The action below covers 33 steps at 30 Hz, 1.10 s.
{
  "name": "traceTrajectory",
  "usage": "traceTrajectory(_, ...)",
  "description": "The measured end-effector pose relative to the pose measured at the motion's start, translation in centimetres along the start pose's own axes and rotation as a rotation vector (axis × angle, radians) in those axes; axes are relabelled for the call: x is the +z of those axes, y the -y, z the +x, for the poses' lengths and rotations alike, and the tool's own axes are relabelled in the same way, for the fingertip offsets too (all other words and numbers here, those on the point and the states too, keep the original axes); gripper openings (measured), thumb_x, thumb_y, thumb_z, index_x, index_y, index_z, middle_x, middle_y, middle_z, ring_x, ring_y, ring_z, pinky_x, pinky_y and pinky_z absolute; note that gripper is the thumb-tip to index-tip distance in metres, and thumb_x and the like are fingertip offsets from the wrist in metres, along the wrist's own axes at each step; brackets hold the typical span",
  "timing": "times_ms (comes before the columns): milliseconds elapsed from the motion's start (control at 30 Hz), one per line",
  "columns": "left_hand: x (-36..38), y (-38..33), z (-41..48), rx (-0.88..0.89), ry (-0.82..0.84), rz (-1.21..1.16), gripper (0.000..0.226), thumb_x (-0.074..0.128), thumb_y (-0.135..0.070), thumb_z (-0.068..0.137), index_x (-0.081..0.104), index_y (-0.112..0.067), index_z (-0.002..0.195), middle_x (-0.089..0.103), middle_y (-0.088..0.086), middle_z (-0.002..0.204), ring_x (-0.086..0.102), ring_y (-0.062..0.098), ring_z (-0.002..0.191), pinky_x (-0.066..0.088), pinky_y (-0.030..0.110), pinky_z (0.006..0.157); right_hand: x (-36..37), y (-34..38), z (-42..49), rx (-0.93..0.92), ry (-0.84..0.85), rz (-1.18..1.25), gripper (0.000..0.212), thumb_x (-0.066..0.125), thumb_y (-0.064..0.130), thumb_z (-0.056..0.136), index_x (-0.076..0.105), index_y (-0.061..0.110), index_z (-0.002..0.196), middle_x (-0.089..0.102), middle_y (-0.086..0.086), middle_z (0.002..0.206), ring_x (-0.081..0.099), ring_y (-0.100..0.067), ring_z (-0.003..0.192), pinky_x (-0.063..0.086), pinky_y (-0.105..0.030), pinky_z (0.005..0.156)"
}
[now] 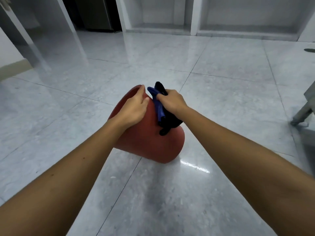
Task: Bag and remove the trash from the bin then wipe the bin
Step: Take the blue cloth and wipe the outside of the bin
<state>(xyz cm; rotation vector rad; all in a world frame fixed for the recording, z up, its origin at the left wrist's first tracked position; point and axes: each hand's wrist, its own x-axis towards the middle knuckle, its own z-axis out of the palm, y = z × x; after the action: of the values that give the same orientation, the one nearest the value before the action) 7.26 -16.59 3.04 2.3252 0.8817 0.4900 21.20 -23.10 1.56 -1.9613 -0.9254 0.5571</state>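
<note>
Left hand (132, 106) grips the rim of the tilted red bin (150, 142), seemingly light and stiff; right hand (172, 99) presses a bunched, soft cloth (160, 108) against its wall.

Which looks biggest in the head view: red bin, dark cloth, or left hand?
1. red bin
2. and 3. left hand and dark cloth look alike; the right hand hides part of the cloth.

The bin (150, 142) mouth faces away, its inside hidden; a metal leg (305, 108) is cut off at right.
</note>
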Motion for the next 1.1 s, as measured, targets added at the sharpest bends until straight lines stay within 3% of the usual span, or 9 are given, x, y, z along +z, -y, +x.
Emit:
traceTrajectory(67, -0.2, 0.1, 0.3, 0.013, -0.028, -0.088, 0.05, 0.041, -0.028, 0.099, 0.03, -0.023, 0.146, 0.04, -0.001, 0.149, 0.041, 0.009, 0.132, 0.028, 0.014, 0.098, 0.2, -1.3, -0.1, 0.047, -0.023, -0.02, 0.014, 0.052, 0.037, 0.08, 0.061, 0.026, 0.077, 0.063, 0.003, 0.074, 0.059, -0.021, 0.074, 0.038, -0.029, 0.059)
traceTrajectory(233, -2.1, 3.6, -4.5, 0.121, -0.198, -0.094, 0.033, 0.056, -0.024, 0.091, 0.048, -0.029, 0.122, 0.062, -0.018, 0.114, 0.061, -0.002, 0.097, 0.039, 0.001, 0.072, -0.3, -7.6, -1.4, 0.346, 0.062, -0.119, 0.042, 0.052, 0.048, 0.086, 0.067, 0.012, 0.1, 0.065, -0.009, 0.092, 0.063, -0.03, 0.089, 0.045, -0.03, 0.074)
traceTrajectory(300, -2.6, 5.5, -6.4, 0.151, -0.159, 0.046, 0.022, 0.049, -0.026, 0.095, 0.055, -0.022, 0.116, 0.067, -0.008, 0.095, 0.064, 0.008, 0.084, 0.042, 0.006, 0.066, -0.5, -7.8, -1.3, 0.349, 0.082, -0.136, 0.043, 0.052, 0.048, 0.087, 0.066, 0.01, 0.102, 0.065, -0.01, 0.094, 0.064, -0.03, 0.093, 0.046, -0.031, 0.076)
traceTrajectory(367, -2.5, 6.4, -7.1, 0.176, -0.153, 0.174, 0.036, 0.038, -0.039, 0.096, 0.058, -0.015, 0.114, 0.065, 0.001, 0.081, 0.063, 0.021, 0.072, 0.042, 0.02, 0.06, -0.1, -5.9, -0.8, 0.268, 0.081, -0.159, 0.04, 0.052, 0.047, 0.085, 0.067, 0.013, 0.101, 0.065, -0.009, 0.096, 0.063, -0.03, 0.094, 0.044, -0.03, 0.075)
traceTrajectory(467, -1.9, 5.7, -6.1, 0.149, -0.208, 0.2, 0.037, 0.037, -0.037, 0.098, 0.049, -0.017, 0.126, 0.066, 0.003, 0.088, 0.06, 0.023, 0.075, 0.043, 0.031, 0.066, 1.0, -1.7, 0.4, 0.13, 0.1, -0.056, 0.031, 0.054, 0.046, 0.078, 0.066, 0.019, 0.09, 0.065, -0.006, 0.091, 0.062, -0.028, 0.089, 0.046, -0.031, 0.076)
traceTrajectory(633, -1.0, 3.5, -4.6, 0.105, -0.221, -0.018, 0.029, 0.04, -0.026, 0.089, 0.037, -0.02, 0.117, 0.059, -0.005, 0.106, 0.061, 0.016, 0.088, 0.048, 0.034, 0.073, 2.1, 0.8, 1.8, 0.052, 0.114, 0.237, 0.012, 0.059, 0.029, 0.08, 0.06, 0.021, 0.071, 0.064, -0.003, 0.076, 0.061, -0.023, 0.076, 0.044, -0.031, 0.068)
traceTrajectory(767, -1.2, 3.7, -4.4, 0.121, -0.173, 0.027, 0.032, 0.032, -0.035, 0.097, 0.037, -0.04, 0.128, 0.063, -0.01, 0.114, 0.064, 0.018, 0.097, 0.051, 0.038, 0.079, 1.5, -3.3, 1.6, 0.22, 0.02, 0.204, 0.018, 0.058, 0.031, 0.083, 0.065, 0.016, 0.091, 0.066, -0.009, 0.095, 0.063, -0.028, 0.088, 0.045, -0.03, 0.073)
traceTrajectory(900, -1.1, 4.3, -4.9, 0.129, -0.147, 0.101, 0.04, 0.023, -0.048, 0.098, 0.017, -0.07, 0.131, 0.056, -0.012, 0.133, 0.057, 0.019, 0.114, 0.046, 0.034, 0.09, 0.1, -6.7, 0.3, 0.437, -0.001, 0.11, 0.043, 0.056, 0.038, 0.087, 0.061, 0.003, 0.113, 0.065, -0.015, 0.106, 0.061, -0.031, 0.092, 0.045, -0.032, 0.076)
traceTrajectory(1100, 0.0, 2.9, -4.4, 0.133, -0.21, 0.07, 0.038, 0.025, -0.049, 0.097, 0.023, -0.07, 0.128, 0.061, -0.025, 0.079, 0.054, -0.019, 0.073, 0.037, 0.014, 0.06, -0.4, -1.3, 0.5, 0.138, -0.001, 0.182, 0.013, 0.057, 0.029, 0.084, 0.063, 0.019, 0.088, 0.068, -0.009, 0.095, 0.065, -0.03, 0.097, 0.05, -0.037, 0.084)
